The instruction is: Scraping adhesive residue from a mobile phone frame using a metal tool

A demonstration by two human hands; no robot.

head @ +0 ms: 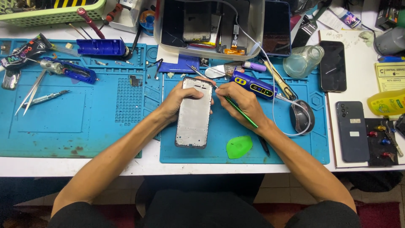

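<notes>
- Currently the left hand point(176, 100) is closed around the upper left edge of a phone frame point(194, 113), fingers curled over its top, holding it flat on the blue work mat point(236, 126).
- Phone frame: silver-grey inner side up, long axis running away from the person, near the left end of that mat, roughly centre of the bench.
- Right hand point(242, 101) is closed in a pen grip on a green-handled tool point(240, 112); its thin metal tip sits at the frame's top right corner, handle angled back toward the right forearm.
- Cannot tell if the tip is actually inside the frame or only touching its edge.
- Just behind the right hand: a purple electric screwdriver point(253, 85) lying on the mat, white cable looping off past it.
- Green plastic pick point(239, 147) lies on the mat near the front edge, to the right of the frame, apart from both hands.
- Black mouse point(302, 117) sits right of the right wrist.
- Second blue mat point(84, 118) to the left carries tweezers point(31, 90) and a blue tool, well apart from the hands.
- Clear plastic bin point(209, 25) with phone parts stands at the back of the bench.
- Two dark phones point(352, 131) lie on the far right, one face down, plus a glass bottle point(301, 61) near them.
</notes>
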